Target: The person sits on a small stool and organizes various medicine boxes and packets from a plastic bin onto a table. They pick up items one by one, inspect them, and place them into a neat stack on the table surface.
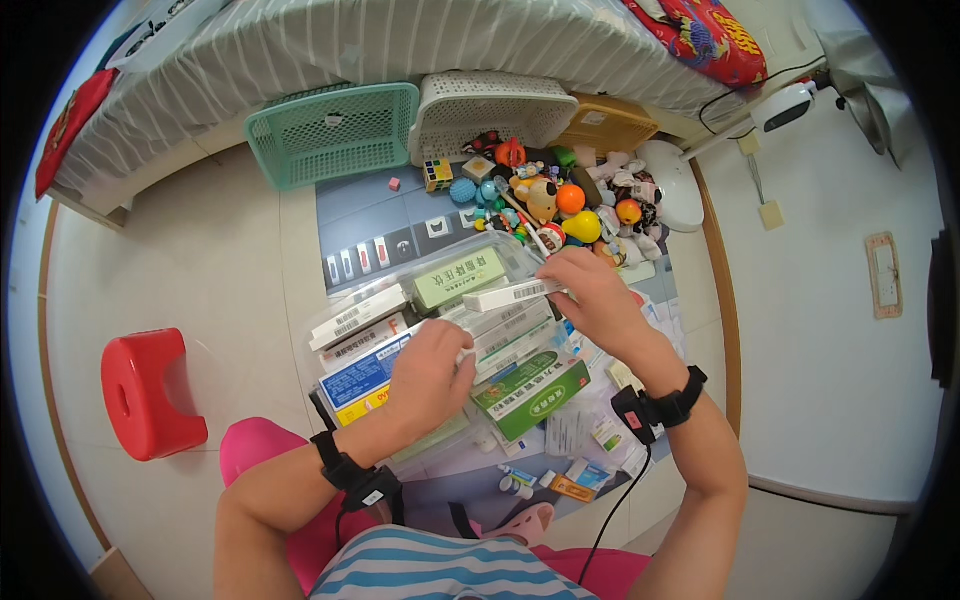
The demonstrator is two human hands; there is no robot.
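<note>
A clear plastic bin (517, 251) filled with rows of medicine boxes stands on the mat before me. My right hand (592, 300) grips one end of a slim white box (510, 295), held over the bin's upper right part. My left hand (435, 371) is over the middle of the boxes, its fingers curled near a small white thing that is mostly hidden; whether it holds that is unclear. Around the hands lie a light green box (459, 279), a blue and yellow box (360, 377), white boxes (360, 316) and a green and white box (532, 396).
Behind the bin stand teal (334, 135), white (491, 112) and yellow (611, 124) plastic baskets, with piled toys (570, 199) before them. Small medicine packs (570, 486) lie at the lower right. A red stool (150, 394) is on the left, a white lamp base (671, 187) at the right.
</note>
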